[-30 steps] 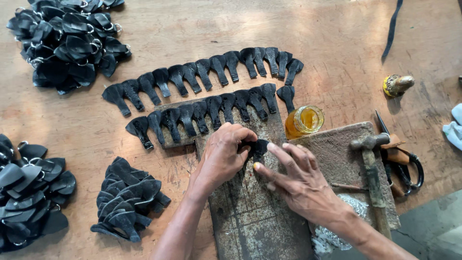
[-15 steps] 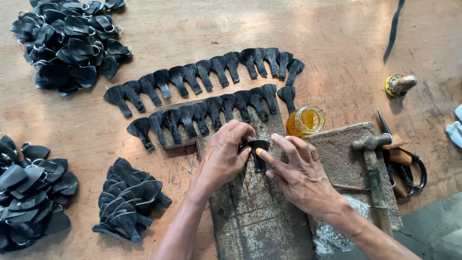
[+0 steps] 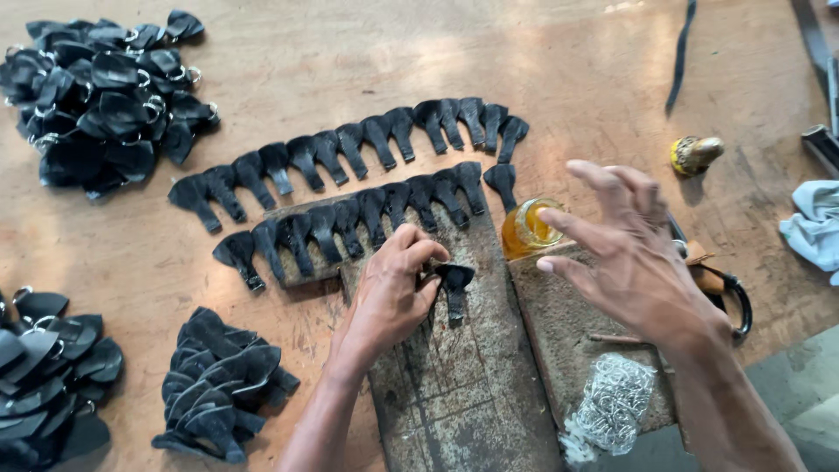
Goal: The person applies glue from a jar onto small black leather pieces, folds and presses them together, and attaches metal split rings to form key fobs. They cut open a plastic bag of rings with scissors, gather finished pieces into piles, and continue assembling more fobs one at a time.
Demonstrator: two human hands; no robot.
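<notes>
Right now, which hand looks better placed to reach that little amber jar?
Probably the right hand: it hovers open beside the amber jar, while the left hand pinches a black leather piece on the board.

Heap of black leather pieces with metal rings (image 3: 100,96) at upper left. Two curved rows of black tabs (image 3: 350,179) across centre. Small dark pile (image 3: 218,385) at lower left. White cloth (image 3: 813,223) at right edge.
</notes>
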